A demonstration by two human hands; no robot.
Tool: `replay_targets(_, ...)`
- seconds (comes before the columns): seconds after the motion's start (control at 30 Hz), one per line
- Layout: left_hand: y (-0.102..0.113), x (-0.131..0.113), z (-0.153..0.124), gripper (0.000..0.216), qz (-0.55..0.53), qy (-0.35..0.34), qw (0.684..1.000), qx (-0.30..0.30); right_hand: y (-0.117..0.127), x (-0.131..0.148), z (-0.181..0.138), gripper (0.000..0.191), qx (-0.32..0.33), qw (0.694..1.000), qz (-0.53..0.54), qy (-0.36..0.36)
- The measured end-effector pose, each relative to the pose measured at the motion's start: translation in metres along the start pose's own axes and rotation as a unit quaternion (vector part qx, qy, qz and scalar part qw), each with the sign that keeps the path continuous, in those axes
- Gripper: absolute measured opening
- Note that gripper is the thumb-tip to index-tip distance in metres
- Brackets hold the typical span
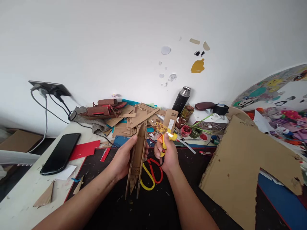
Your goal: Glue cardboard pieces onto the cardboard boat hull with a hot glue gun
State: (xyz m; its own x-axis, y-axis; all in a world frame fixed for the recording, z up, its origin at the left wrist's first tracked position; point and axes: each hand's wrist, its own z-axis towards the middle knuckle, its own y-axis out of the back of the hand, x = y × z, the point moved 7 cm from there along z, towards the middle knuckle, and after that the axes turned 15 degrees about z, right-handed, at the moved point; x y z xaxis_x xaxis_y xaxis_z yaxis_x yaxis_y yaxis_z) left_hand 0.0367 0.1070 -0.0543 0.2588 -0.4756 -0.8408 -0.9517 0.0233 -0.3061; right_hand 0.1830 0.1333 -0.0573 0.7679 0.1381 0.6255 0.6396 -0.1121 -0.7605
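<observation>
My left hand (124, 158) grips a long, narrow cardboard boat hull (137, 153) by its sides, pointed end away from me and hollow side up. In my right hand (170, 155) is a yellow hot glue gun (165, 135), its nozzle pointing left toward the hull without touching it. A glue stick (187, 146) pokes out of the gun's back. Scissors with one yellow and one red handle (157, 175) lie on the dark mat (153, 210) between my hands, partly hidden by the hull and my right hand.
Cardboard scraps (134, 118) pile up behind, beside a reddish-brown model boat (100, 111). A black flask (181, 99) and paint jars (185, 130) stand at the back. A large cardboard sheet (235, 169) lies right; a phone (61, 153) lies left, below a wall socket (50, 88) with cords.
</observation>
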Motion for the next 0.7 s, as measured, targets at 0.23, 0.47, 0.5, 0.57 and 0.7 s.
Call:
replay_targets(0.23,0.007,-0.010,0.001,0.036,-0.073,-0.064,0.992,-0.080,0.003,-0.006,-0.002,0.065,-0.009,0.996,-0.085,0.037)
replay_targets(0.47,0.012,-0.028,-0.003,0.033,-0.058,-0.124,0.985,-0.103,0.003,-0.012,-0.007,0.056,-0.008,0.981,-0.188,0.046)
replay_targets(0.5,0.013,-0.033,-0.004,0.032,-0.055,-0.137,0.983,-0.109,0.002,-0.014,-0.009,0.051,-0.001,0.979,-0.198,0.047)
replay_targets(0.57,0.016,-0.041,-0.005,0.029,-0.054,-0.166,0.978,-0.117,-0.002,-0.018,-0.012,0.044,0.026,0.976,-0.212,0.052)
replay_targets(0.7,0.023,-0.056,-0.005,0.021,-0.056,-0.218,0.965,-0.133,-0.005,-0.030,-0.017,0.045,0.060,0.969,-0.240,0.026)
